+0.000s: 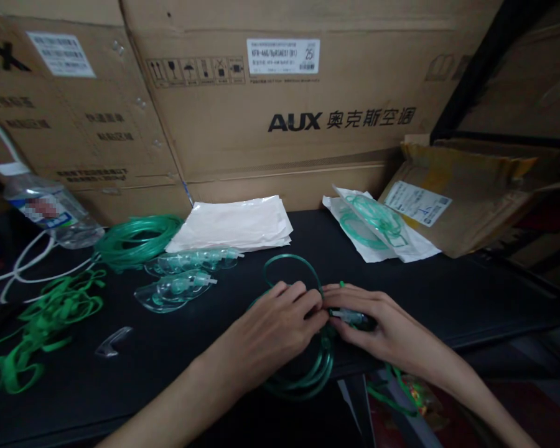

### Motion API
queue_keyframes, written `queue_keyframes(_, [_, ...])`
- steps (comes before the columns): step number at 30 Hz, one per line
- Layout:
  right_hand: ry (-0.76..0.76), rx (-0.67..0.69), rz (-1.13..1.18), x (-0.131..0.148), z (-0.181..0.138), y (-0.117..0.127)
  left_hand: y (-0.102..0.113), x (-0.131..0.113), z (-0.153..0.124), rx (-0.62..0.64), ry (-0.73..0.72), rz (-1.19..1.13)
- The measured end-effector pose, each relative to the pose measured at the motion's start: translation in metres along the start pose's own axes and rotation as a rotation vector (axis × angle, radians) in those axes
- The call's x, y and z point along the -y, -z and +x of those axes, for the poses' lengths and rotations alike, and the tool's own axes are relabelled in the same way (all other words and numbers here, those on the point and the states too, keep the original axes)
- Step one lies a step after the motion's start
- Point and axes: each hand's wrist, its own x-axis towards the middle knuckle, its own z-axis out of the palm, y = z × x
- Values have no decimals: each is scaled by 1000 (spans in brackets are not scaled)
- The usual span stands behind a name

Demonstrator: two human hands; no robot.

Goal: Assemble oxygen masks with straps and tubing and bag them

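"Between the two hands, above the front edge of the worktop, what lies there?"

"A clear fitting, its long axis running roughly nine to three o'clock, pale tip toward nine."

"Which hand is nearer?"

"The right hand, at three o'clock; its thumb and fingers are narrowed around the fitting. The left hand sits at nine, fingers bunched at the tip (what exactly they pinch is hidden, so I cannot tell)."

"So the tip faces the left fingers, nearly in line?"

"Yes, I'd judge everything hinges on that alignment. Green tubing loops around the same meeting point, one arc toward eleven, the coils toward seven."

"And further out?"

"Clear masks toward nine, a white stack at ten, bagged tubing just past twelve, and an open carton at one."
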Motion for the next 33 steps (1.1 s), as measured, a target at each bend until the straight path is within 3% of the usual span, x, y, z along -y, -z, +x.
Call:
queue_keyframes(2, [-34,-22,29,0,9,4,-3,12,3,-22,-35,36])
queue_keyframes(7, [-288,-249,80,3,20,17,-16,24,9,-43,-58,40])
queue_keyframes(12, [-596,-54,462,2,16,20,-22,19,5,-16,95,28])
queue_keyframes(15, [-674,-25,566,3,15,22,-23,18,1,-43,208,-6])
queue_keyframes(20, [-549,-4,557,13,12,29,-22,20,-3,-67,347,-36])
queue_keyframes(28, [-300,53,200,32,8,25,-24,28,-1,-76,475,-35])
queue_keyframes(33, [-255,34,135,26,13,12,-16,11,-10,-151,441,59])
